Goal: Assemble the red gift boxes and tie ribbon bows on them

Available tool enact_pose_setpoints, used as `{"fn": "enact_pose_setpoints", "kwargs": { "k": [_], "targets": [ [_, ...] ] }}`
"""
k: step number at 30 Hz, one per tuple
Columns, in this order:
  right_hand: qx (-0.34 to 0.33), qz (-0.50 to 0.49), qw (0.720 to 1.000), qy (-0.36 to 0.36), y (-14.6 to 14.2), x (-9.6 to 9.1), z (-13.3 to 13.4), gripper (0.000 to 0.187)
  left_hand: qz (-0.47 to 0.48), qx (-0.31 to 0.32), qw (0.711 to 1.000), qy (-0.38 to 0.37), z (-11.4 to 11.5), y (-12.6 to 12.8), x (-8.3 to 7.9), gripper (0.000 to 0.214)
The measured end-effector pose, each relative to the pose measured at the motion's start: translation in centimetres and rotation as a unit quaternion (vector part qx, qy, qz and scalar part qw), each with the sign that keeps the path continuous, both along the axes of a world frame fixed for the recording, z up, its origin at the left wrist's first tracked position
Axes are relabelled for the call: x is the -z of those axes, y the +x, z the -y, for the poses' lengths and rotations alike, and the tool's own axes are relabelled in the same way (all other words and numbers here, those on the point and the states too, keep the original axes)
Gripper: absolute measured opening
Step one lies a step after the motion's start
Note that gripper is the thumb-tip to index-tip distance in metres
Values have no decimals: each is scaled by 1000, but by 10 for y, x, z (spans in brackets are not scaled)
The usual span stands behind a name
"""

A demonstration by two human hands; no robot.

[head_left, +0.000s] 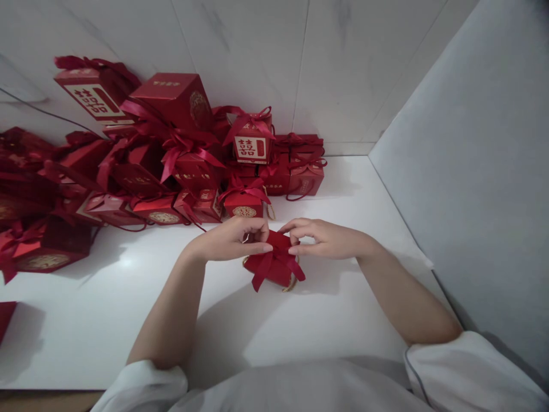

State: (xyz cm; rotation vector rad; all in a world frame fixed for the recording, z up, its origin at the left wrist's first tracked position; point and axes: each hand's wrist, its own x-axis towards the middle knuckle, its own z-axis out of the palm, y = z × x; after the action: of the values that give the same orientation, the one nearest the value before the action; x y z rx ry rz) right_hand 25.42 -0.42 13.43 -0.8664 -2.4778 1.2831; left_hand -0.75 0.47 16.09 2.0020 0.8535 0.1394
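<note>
A small red gift box (274, 269) with a red ribbon and a gold cord handle sits on the white table (107, 320) in front of me. My left hand (234, 237) pinches the ribbon at the box's top left, fingers closed. My right hand (319, 237) pinches the ribbon at the top right, fingers closed as well. The ribbon's loose ends (261, 277) hang down over the box front.
A heap of finished red gift boxes with bows (171, 154) is piled at the back left against the marble wall. A red box (244, 203) stands just behind my hands. A grey wall (472, 171) bounds the table on the right. Another red box edge (6, 317) shows at far left.
</note>
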Motion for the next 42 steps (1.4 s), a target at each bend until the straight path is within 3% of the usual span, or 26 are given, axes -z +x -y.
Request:
{"fn": "enact_pose_setpoints", "kwargs": {
  "k": [7, 14, 22, 29, 34, 42],
  "targets": [
    [-16, 26, 999, -17, -2, -3, 5, 30, -41, 29, 999, 0, -5, -1, 4, 17],
    [-22, 35, 999, -18, 0, -5, 3, 30, -11, 58, 998, -16, -10, -3, 15, 25],
    [-12, 32, 999, 6, 2, -6, 4, 31, 11, 66, 997, 41, -7, 0, 9, 23],
    [50, -9, 998, 37, -1, -2, 4, 32, -2, -6, 997, 79, -4, 12, 21, 22],
    [69, -57, 993, 82, -9, 8, 2, 31, 9, 1, 994, 108, -6, 18, 30, 17],
    [88, -73, 991, 68, -14, 21, -5, 26, -13, -7, 992, 123, -5, 19, 30, 13]
  ]
}}
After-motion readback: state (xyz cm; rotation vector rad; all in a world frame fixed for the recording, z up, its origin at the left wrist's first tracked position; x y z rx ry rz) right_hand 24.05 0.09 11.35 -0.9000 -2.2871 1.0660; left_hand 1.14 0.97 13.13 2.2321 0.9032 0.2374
